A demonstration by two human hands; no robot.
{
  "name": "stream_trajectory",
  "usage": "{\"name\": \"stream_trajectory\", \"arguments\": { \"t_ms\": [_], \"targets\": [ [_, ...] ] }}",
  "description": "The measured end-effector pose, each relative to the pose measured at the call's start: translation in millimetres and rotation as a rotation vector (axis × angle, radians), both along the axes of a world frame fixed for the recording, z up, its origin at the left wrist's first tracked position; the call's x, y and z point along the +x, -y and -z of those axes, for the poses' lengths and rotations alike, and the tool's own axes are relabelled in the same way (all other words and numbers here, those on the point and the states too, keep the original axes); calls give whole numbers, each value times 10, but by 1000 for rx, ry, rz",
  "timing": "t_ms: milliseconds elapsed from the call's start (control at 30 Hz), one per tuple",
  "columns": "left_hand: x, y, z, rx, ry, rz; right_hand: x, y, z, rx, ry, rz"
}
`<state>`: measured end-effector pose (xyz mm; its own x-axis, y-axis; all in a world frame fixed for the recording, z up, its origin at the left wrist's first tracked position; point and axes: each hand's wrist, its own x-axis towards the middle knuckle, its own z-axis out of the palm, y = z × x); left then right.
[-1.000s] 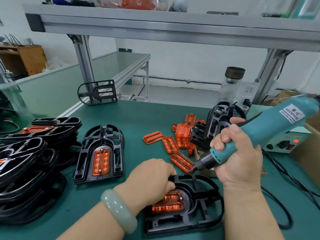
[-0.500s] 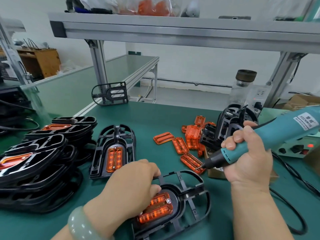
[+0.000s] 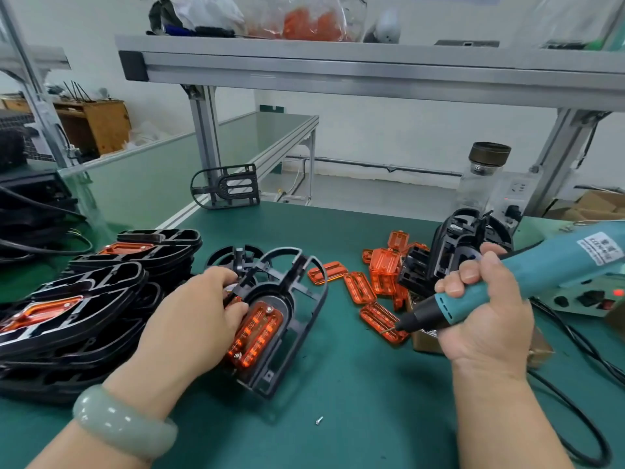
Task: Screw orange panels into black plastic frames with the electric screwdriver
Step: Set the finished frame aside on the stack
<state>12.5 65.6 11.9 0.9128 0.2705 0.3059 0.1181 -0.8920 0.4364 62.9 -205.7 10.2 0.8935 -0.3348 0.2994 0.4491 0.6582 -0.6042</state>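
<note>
My left hand [image 3: 192,319] grips a black plastic frame [image 3: 297,319] by its left side, tilted up off the green mat. An orange panel [image 3: 257,333] sits in that frame with two screw heads showing. Behind it lies another black frame [image 3: 233,257], partly hidden. My right hand [image 3: 483,319] holds the teal electric screwdriver [image 3: 527,275], its tip pointing left over the loose orange panels [image 3: 382,321], well right of the held frame.
A stack of finished frames [image 3: 77,306] fills the left of the mat. More black frames [image 3: 460,245] and a power supply box [image 3: 588,292] stand at the right, with cables [image 3: 581,418] trailing. A loose screw [image 3: 319,420] lies near the front. An overhead shelf [image 3: 338,66] spans above.
My left hand has carried the frame with its orange panel leftward and tilted it up, over the frame that lay there. The screwdriver hand has stayed about where it was.
</note>
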Motion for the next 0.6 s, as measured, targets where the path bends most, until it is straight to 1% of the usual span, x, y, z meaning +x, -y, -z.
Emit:
{"name": "stream_trajectory", "arguments": {
  "t_ms": [67, 300, 433, 600],
  "targets": [
    [28, -25, 8, -9, 21, -17, 7, -25, 10, -18, -1, -11],
    [172, -113, -26, 60, 38, -60, 4, -144, 42, -43, -16, -45],
    [259, -146, -50, 161, 27, -73, -14, -220, 60, -60, -21, -81],
    [397, -184, -70, 276, -46, -96, -26, -269, 72, -79, -43, -101]
  ]
}}
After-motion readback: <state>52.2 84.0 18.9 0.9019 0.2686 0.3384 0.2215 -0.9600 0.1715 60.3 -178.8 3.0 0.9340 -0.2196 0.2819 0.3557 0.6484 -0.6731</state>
